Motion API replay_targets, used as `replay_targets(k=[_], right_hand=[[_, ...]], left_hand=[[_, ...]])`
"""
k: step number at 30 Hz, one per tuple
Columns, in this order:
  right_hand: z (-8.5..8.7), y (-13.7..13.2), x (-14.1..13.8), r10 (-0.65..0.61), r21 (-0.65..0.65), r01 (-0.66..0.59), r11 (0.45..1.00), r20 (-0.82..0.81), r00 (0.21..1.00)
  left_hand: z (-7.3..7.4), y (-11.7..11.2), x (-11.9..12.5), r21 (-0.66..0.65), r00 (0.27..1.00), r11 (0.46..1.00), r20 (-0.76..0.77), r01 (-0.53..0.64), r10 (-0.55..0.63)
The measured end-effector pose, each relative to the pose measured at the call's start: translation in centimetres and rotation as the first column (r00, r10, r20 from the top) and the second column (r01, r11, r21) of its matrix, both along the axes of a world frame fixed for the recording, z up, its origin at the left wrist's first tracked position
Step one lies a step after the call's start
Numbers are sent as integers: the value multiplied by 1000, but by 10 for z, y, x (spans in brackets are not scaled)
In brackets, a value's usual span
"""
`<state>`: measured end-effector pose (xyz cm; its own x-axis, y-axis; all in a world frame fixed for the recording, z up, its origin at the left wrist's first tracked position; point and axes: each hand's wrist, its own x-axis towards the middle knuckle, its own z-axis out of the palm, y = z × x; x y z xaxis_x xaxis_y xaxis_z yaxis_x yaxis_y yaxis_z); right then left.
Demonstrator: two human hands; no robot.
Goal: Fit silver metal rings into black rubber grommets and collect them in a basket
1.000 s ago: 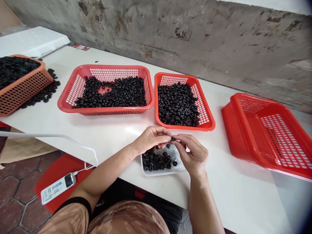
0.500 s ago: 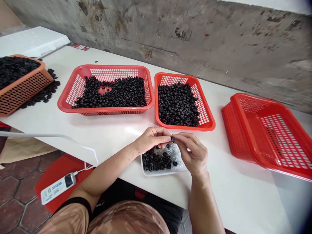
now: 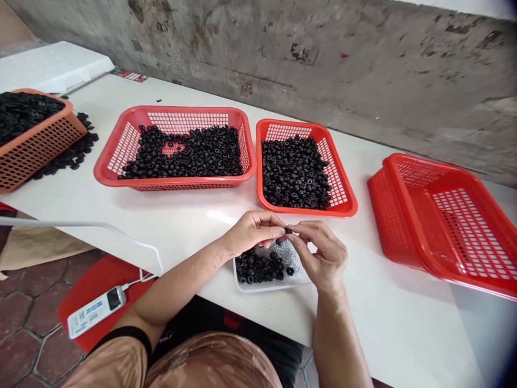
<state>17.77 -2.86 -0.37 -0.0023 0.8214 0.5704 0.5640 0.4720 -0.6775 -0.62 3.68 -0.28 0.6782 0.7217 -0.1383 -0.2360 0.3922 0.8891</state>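
Observation:
Between the fingertips of both hands is a small black ring-like part (image 3: 288, 230). My left hand (image 3: 258, 231) pinches it from the left, and my right hand (image 3: 323, 250) grips it from the right with thumb and fingers. Just below them sits a shallow white tray (image 3: 262, 288) with loose black rings (image 3: 258, 267) piled mostly on its left side. A single ring (image 3: 290, 271) lies apart on the tray's pale, bumpy-looking bottom. The fingers partly cover the held part and the tray's far edge.
Beyond my hands stand two red baskets of black parts, a wide basket (image 3: 194, 183) and a smaller basket (image 3: 351, 207). Stacked red baskets (image 3: 388, 215) are at right. An orange basket (image 3: 44, 145) overflows at left. A white cable (image 3: 100, 225) crosses to a power bank (image 3: 97, 311).
The black part has turned slightly between my fingertips. My right hand has shifted a little to the right, its fingers set differently. The tray and baskets stay put.

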Motion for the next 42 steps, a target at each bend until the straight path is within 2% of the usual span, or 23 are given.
replay_targets(k=[9, 14, 24, 27, 30, 35, 39, 42], right_hand=[[-4, 3, 4, -24, -61, 16, 998, -124, 992], [-4, 6, 1, 23, -78, -32, 996, -107, 994], [2, 5, 2, 110, -94, -107, 990, 25, 994], [1, 5, 2, 96, -34, -94, 995, 77, 992], [-2, 5, 4, 50, 91, -68, 994, 185, 981], [-4, 6, 5, -83, 267, -27, 963, 391, 917], [-3, 5, 1, -145, 340, -5, 940, 414, 899], [-2, 5, -1, -165, 380, -6, 925, 414, 895]], left_hand=[[-4, -1, 0, 0, 999, 1000, 34, -18, 18], [-4, -2, 0, -41, 999, 998, 33, -42, 43], [-4, -3, 0, -25, 998, 999, 49, -40, 42], [-2, -4, 0, -32, 997, 998, 49, -54, 56], [1, -6, 0, -44, 995, 996, 50, -79, 82], [2, -6, 1, -91, 991, 990, 69, -107, 113], [2, -7, 2, -111, 993, 992, 90, -61, 71], [2, -8, 2, -44, 996, 998, 68, -49, 52]])
